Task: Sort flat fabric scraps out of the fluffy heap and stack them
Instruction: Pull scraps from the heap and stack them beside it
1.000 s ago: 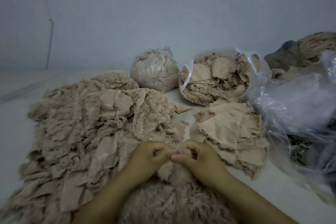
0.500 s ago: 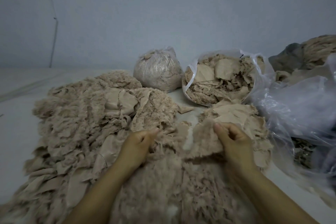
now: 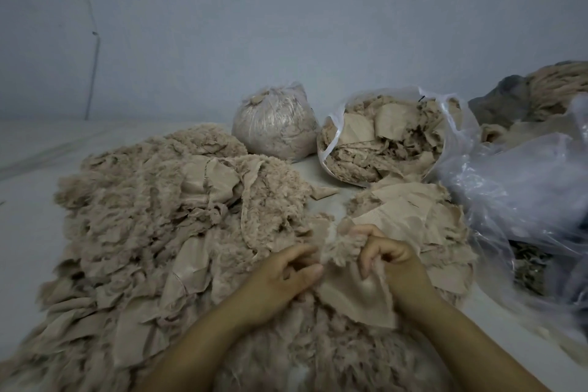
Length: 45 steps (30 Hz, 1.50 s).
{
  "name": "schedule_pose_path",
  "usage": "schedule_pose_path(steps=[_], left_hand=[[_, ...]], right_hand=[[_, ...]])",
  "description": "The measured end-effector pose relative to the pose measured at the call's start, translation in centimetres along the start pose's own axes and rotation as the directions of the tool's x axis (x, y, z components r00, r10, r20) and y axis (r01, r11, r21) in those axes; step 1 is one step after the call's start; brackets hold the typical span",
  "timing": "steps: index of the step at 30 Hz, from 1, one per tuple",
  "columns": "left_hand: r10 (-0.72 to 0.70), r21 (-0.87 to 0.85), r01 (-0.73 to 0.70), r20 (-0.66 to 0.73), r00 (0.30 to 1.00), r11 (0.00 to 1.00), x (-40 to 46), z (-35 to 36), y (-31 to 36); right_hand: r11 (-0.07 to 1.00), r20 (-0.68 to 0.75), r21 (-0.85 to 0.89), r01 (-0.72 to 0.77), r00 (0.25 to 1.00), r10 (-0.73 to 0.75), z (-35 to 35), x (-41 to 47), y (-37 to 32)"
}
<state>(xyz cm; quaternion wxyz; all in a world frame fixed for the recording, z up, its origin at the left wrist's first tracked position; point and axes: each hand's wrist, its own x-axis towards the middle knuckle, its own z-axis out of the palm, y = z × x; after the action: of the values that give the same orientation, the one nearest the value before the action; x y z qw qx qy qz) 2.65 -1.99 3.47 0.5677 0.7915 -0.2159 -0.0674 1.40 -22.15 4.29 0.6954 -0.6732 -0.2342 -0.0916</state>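
A big beige fluffy heap (image 3: 152,232) covers the left and near part of the surface. A lower stack of flat beige scraps (image 3: 413,213) lies at the centre right. My right hand (image 3: 394,261) grips a beige scrap (image 3: 353,293) by its furry upper edge, and the flat cloth side hangs toward me. My left hand (image 3: 286,277) is just left of it with curled fingers at the scrap's left edge; whether it pinches the cloth is unclear.
A tied clear bag of fluff (image 3: 273,124) and an open clear bag of scraps (image 3: 388,140) stand at the back. Crumpled clear plastic bags (image 3: 521,188) fill the right side. A pale wall rises behind.
My right hand drew back toward me from above the flat stack, and the scrap turned so its flat side shows. My left hand moved right, close to the scrap.
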Motion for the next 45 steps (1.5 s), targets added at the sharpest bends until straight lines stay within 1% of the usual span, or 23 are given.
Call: schedule_pose_path(steps=[2,4,6,9,12,14,17,21,25,26,27,29,30,31,32,33,34,36,37,40,42,44,45], left_hand=[[0.012,0.098,-0.012,0.004,1.000,0.995,-0.2,0.3,-0.1],[0.044,0.044,-0.047,0.056,0.997,0.998,-0.2,0.5,-0.1],[0.059,-0.012,-0.059,-0.008,0.998,0.998,-0.1,0.7,-0.1],[0.088,-0.090,-0.094,-0.067,0.994,0.991,-0.1,0.6,0.1],[0.118,-0.059,-0.122,-0.068,0.991,0.991,-0.3,0.7,0.2],[0.117,-0.020,-0.120,-0.133,0.984,0.993,-0.1,0.6,0.0],[0.120,-0.002,-0.123,-0.216,0.969,0.992,0.1,0.4,0.1],[0.097,-0.005,-0.103,-0.277,0.956,0.995,0.2,0.2,0.1],[0.028,-0.114,-0.080,-0.405,0.914,0.990,0.4,-0.4,0.0],[0.005,-0.145,-0.076,-0.435,0.901,0.987,0.5,-0.6,-0.1],[-0.005,-0.161,-0.075,-0.446,0.895,0.984,0.5,-0.7,-0.1],[0.008,-0.172,-0.089,-0.423,0.906,0.981,0.4,-0.4,0.1],[0.021,-0.168,-0.098,-0.408,0.913,0.981,0.4,-0.2,0.2],[0.031,-0.163,-0.105,-0.403,0.915,0.981,0.5,-0.1,0.3],[0.034,-0.163,-0.109,-0.407,0.913,0.980,0.6,0.1,0.4],[0.031,-0.175,-0.115,-0.417,0.908,0.978,0.7,0.1,0.4],[0.025,-0.192,-0.119,-0.431,0.902,0.974,0.8,0.1,0.3],[0.018,-0.224,-0.135,-0.456,0.890,0.965,0.9,0.1,0.2],[0.025,-0.235,-0.150,-0.465,0.885,0.960,0.8,0.1,0.2],[0.098,-0.210,-0.196,-0.404,0.909,0.958,0.4,-0.3,0.1],[0.144,-0.062,-0.165,-0.264,0.954,0.984,0.2,-0.8,-0.2],[0.137,0.087,-0.124,-0.172,0.976,0.989,0.1,-1.0,-0.6],[0.139,0.142,-0.115,-0.170,0.976,0.983,0.2,-1.1,-0.8]], right_hand=[[0.996,0.006,0.049,-0.079,0.997,0.079,0.2,0.0,-0.4],[0.968,0.009,0.139,-0.210,0.978,0.211,0.4,-0.2,-0.4],[0.912,0.012,0.250,-0.326,0.942,0.334,0.7,-0.2,-0.1],[0.853,-0.048,0.360,-0.378,0.906,0.421,1.2,-0.1,0.1],[0.909,-0.129,0.223,-0.352,0.914,0.385,1.9,-0.3,0.1],[0.935,-0.215,0.160,-0.316,0.913,0.346,2.2,-0.2,0.2],[0.948,-0.324,0.065,-0.312,0.892,0.316,2.2,-0.3,0.2],[0.949,-0.382,0.004,-0.315,0.877,0.292,2.0,0.1,0.1],[0.975,-0.587,-0.128,-0.179,0.806,0.071,-2.1,3.2,-2.4],[0.944,-0.606,-0.248,-0.217,0.795,0.024,-3.6,4.2,-3.0],[0.855,-0.596,-0.420,-0.305,0.803,-0.006,-5.0,5.0,-3.3],[0.547,-0.545,-0.711,-0.442,0.838,-0.033,-6.0,5.4,-3.8],[0.476,-0.512,-0.771,-0.423,0.856,-0.068,-5.5,5.1,-3.8],[0.502,-0.451,-0.790,-0.352,0.888,-0.088,-4.3,4.5,-3.8],[0.607,-0.354,-0.752,-0.256,0.934,-0.045,-2.4,3.6,-3.7],[0.720,-0.206,-0.663,-0.205,0.975,0.087,0.1,2.4,-3.7],[0.798,-0.035,-0.565,-0.209,0.973,0.229,2.5,1.2,-3.4],[0.805,0.163,-0.546,-0.231,0.913,0.373,6.2,-0.7,-1.8],[0.804,0.201,-0.567,-0.177,0.917,0.344,7.3,-1.2,-1.0],[0.867,0.141,-0.472,-0.161,0.957,0.254,7.5,-0.9,0.2],[0.941,0.048,-0.231,-0.249,0.963,0.266,6.4,-0.3,-0.2],[0.943,-0.023,0.040,-0.332,0.943,0.333,5.3,-0.1,-0.4],[0.934,-0.035,0.081,-0.347,0.936,0.351,5.1,0.0,-0.5]])
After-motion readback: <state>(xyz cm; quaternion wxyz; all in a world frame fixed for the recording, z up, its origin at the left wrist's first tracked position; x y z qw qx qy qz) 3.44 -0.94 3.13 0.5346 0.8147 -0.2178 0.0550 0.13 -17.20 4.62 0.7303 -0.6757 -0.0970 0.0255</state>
